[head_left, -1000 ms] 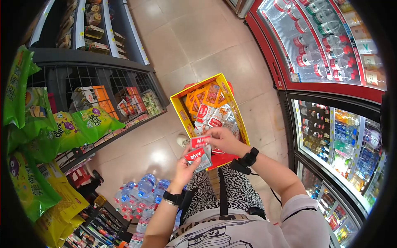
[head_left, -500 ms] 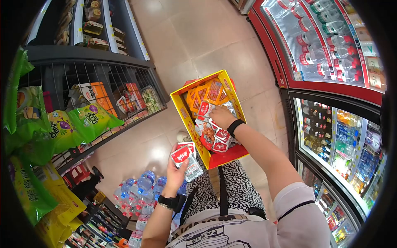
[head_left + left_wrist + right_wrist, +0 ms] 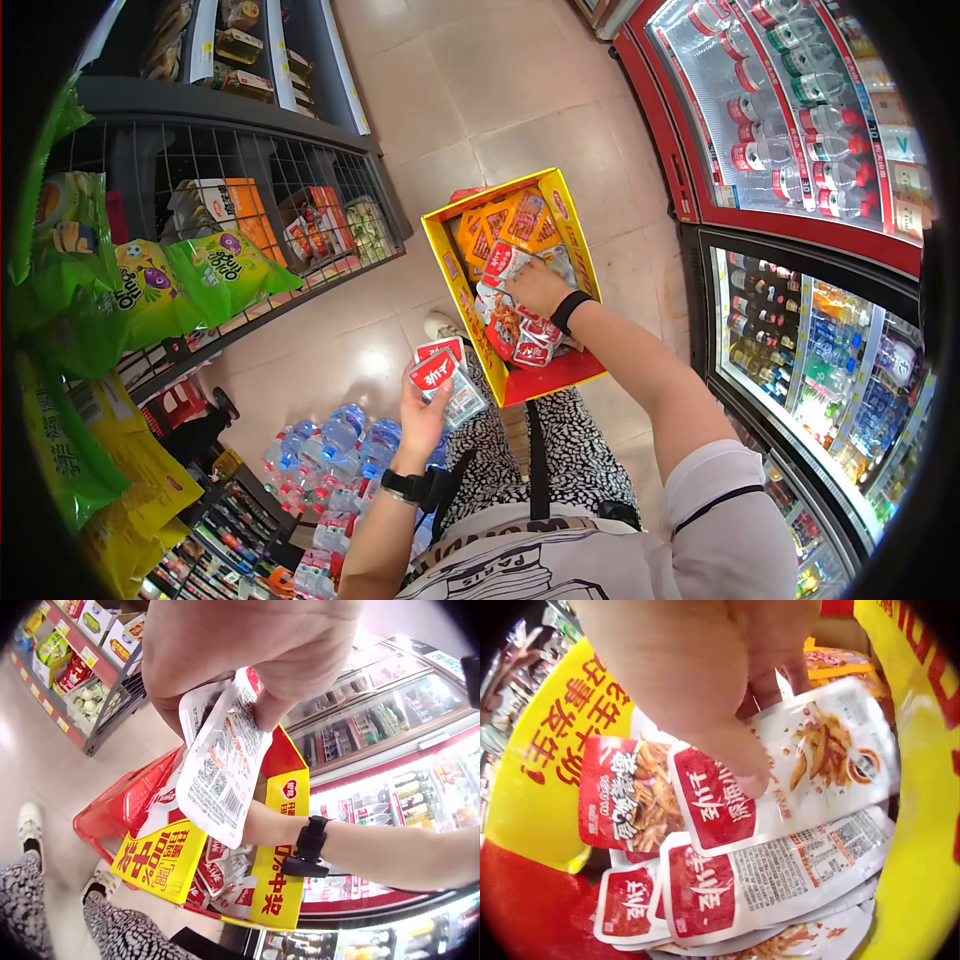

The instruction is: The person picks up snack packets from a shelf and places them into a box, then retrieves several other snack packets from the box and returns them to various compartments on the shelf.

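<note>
My left hand (image 3: 422,418) holds a small stack of snack packets (image 3: 447,388), white with red ends, outside the near left edge of a yellow and red carton (image 3: 587,262). The left wrist view shows the thumb pressed on the printed back of a held packet (image 3: 225,761). Inside the carton, my right hand (image 3: 540,288) pinches a white and red snack packet (image 3: 817,761) at its red-ended half. Beneath it lie more packets (image 3: 705,892), some face down, beside a red packet (image 3: 630,795). Orange packets (image 3: 500,225) fill the carton's far end.
Left stands a wire-fronted shelf (image 3: 330,165) with hanging green snack bags (image 3: 230,275). Lit drink coolers (image 3: 690,190) line the right side. Bundled water bottles (image 3: 340,435) stand on the floor at lower left. A red basket or stool (image 3: 112,802) shows under the carton.
Both hands were together over the carton's near end, handling packets. The left hand then moved left with its stack, while the right reached into the carton and took hold of a packet.
</note>
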`<move>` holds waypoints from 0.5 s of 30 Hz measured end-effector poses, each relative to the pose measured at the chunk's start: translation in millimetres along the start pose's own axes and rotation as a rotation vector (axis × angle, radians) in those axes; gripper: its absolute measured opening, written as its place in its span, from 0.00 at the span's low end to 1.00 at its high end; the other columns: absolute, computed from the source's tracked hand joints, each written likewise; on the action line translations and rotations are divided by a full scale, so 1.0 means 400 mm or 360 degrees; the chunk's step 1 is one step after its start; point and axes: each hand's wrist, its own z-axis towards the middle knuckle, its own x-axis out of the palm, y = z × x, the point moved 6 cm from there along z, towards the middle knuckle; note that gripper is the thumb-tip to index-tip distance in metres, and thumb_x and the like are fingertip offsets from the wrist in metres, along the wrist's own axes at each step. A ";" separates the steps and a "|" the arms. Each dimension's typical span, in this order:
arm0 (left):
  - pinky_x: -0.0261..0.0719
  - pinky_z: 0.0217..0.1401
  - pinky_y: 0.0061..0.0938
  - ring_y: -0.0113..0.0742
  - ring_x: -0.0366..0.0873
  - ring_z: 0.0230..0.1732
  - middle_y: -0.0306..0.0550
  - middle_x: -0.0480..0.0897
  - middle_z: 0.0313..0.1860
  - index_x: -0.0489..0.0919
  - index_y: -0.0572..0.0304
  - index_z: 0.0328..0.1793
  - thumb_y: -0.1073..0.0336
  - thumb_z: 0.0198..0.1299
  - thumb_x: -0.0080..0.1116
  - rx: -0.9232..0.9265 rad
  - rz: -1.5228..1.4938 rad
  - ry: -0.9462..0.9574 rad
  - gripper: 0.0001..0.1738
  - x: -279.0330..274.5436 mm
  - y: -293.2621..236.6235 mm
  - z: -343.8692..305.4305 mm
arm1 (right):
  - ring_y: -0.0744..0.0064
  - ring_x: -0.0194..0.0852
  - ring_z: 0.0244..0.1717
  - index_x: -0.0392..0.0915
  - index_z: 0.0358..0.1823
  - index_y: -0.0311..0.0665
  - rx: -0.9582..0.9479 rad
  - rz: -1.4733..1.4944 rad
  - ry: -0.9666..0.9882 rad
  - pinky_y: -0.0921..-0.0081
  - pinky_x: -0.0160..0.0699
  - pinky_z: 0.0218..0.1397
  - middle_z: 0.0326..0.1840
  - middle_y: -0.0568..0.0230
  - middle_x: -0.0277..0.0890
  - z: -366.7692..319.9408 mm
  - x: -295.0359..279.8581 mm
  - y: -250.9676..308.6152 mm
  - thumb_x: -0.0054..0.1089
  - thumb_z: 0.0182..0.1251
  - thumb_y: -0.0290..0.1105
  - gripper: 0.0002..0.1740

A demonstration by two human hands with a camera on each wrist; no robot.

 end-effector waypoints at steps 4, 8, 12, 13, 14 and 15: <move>0.69 0.57 0.24 0.28 0.73 0.51 0.44 0.75 0.52 0.62 0.64 0.62 0.76 0.57 0.55 -0.0050 -0.0077 0.0000 0.26 -0.005 0.025 0.000 | 0.62 0.78 0.39 0.76 0.39 0.44 -0.0209 0.0279 0.0301 0.57 0.62 0.56 0.29 0.62 0.79 -0.037 0.012 0.033 0.46 0.59 0.30 0.10; 0.70 0.55 0.24 0.26 0.73 0.50 0.42 0.77 0.49 0.66 0.63 0.59 0.74 0.58 0.55 -0.0079 -0.0080 -0.0045 0.22 -0.007 0.029 -0.007 | 0.63 0.77 0.39 0.77 0.41 0.49 -0.0336 0.0028 0.0291 0.60 0.67 0.51 0.29 0.64 0.78 -0.075 0.080 0.067 0.48 0.58 0.31 0.11; 0.71 0.53 0.23 0.26 0.74 0.48 0.41 0.78 0.47 0.67 0.63 0.57 0.74 0.58 0.56 -0.0057 -0.0037 -0.0059 0.20 -0.008 0.027 -0.012 | 0.62 0.75 0.43 0.80 0.40 0.48 -0.0257 -0.0059 0.0076 0.53 0.55 0.63 0.33 0.67 0.79 -0.071 0.087 0.073 0.44 0.62 0.34 0.13; 0.71 0.53 0.23 0.26 0.74 0.48 0.41 0.78 0.47 0.67 0.63 0.57 0.74 0.58 0.56 -0.0056 -0.0038 -0.0060 0.20 -0.008 0.028 -0.013 | 0.62 0.75 0.43 0.80 0.40 0.48 -0.0257 -0.0061 0.0077 0.53 0.55 0.63 0.33 0.67 0.79 -0.070 0.093 0.072 0.44 0.62 0.34 0.13; 0.71 0.53 0.23 0.25 0.74 0.47 0.41 0.78 0.47 0.67 0.63 0.57 0.73 0.58 0.56 -0.0082 -0.0058 -0.0077 0.20 -0.010 0.031 -0.015 | 0.63 0.75 0.44 0.80 0.39 0.47 -0.0300 -0.0143 -0.0059 0.54 0.57 0.61 0.33 0.67 0.79 -0.069 0.087 0.075 0.45 0.61 0.34 0.12; 0.71 0.52 0.23 0.25 0.74 0.47 0.41 0.78 0.48 0.67 0.63 0.57 0.73 0.58 0.56 -0.0106 -0.0078 -0.0095 0.20 -0.010 0.031 -0.015 | 0.64 0.74 0.44 0.80 0.38 0.46 -0.0343 -0.0227 -0.0195 0.55 0.58 0.59 0.34 0.68 0.79 -0.069 0.062 0.080 0.46 0.60 0.34 0.12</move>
